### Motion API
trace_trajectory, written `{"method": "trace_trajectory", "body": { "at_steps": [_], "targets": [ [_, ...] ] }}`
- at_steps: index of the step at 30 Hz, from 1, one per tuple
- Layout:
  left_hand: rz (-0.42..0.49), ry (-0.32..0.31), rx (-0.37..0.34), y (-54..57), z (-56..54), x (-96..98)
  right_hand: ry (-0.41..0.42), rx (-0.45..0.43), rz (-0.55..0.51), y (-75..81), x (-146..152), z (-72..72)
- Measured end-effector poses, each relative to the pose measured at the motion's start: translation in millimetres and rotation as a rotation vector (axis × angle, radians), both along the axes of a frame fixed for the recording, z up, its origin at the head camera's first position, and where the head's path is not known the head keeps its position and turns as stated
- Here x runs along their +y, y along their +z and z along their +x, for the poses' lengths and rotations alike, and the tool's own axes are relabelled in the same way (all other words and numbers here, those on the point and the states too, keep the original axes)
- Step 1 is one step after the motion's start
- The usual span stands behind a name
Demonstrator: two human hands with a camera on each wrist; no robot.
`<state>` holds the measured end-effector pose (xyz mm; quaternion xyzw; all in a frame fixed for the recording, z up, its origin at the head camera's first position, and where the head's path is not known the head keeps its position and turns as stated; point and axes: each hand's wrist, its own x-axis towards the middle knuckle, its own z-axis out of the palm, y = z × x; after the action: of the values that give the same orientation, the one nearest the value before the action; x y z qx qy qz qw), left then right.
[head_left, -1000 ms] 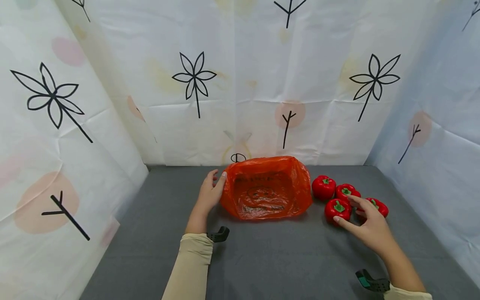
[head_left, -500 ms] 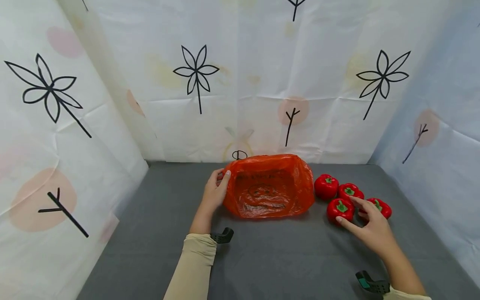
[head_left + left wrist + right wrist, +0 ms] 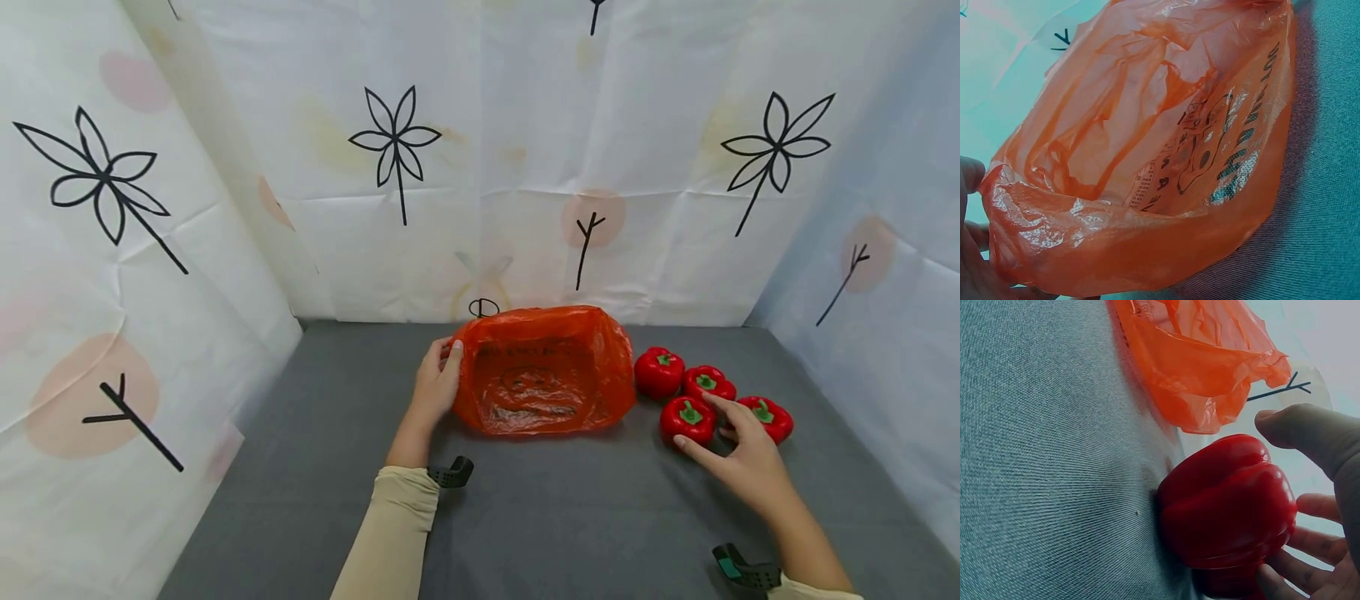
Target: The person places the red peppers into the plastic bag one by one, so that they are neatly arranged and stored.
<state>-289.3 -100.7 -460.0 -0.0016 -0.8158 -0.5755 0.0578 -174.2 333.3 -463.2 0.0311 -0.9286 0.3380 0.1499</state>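
Observation:
A red-orange plastic bag (image 3: pixel 540 421) stands with its mouth open on the grey table, black print showing inside in the left wrist view. My left hand (image 3: pixel 437 379) holds its left edge, the thumb at the rim and the fingers behind the plastic. To the right of the bag, my right hand (image 3: pixel 753 458) reaches around the nearest red bell pepper (image 3: pixel 687 421), which has a green stem. In the right wrist view, the thumb (image 3: pixel 1294 428) is spread away from that pepper (image 3: pixel 1229 506), while the other fingers lie at its far side.
More red bell peppers stand close by: one beside the bag (image 3: pixel 659 372), one behind (image 3: pixel 708 382) and one at the right (image 3: pixel 771 419), partly behind my right hand. White printed cloth walls (image 3: pixel 525 167) enclose the table (image 3: pixel 570 517) at the back and sides.
My left hand has closed in on the bag's left edge, its fingers now behind the plastic. The right hand stays around the pepper. The whole head view has shifted slightly.

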Motion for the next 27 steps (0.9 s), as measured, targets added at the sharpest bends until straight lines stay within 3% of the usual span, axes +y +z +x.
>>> {"method": "trace_trajectory", "body": {
  "at_steps": [17, 27],
  "targets": [
    [0.024, 0.018, -0.005, -0.2, 0.5, 0.7, -0.014, -0.024, 0.019, -5.1, 2.3, -2.7],
    [0.022, 0.004, -0.012, -0.6, -0.4, 1.3, -0.031, -0.084, 0.009, -14.5, 3.9, -2.6]
  ]
}}
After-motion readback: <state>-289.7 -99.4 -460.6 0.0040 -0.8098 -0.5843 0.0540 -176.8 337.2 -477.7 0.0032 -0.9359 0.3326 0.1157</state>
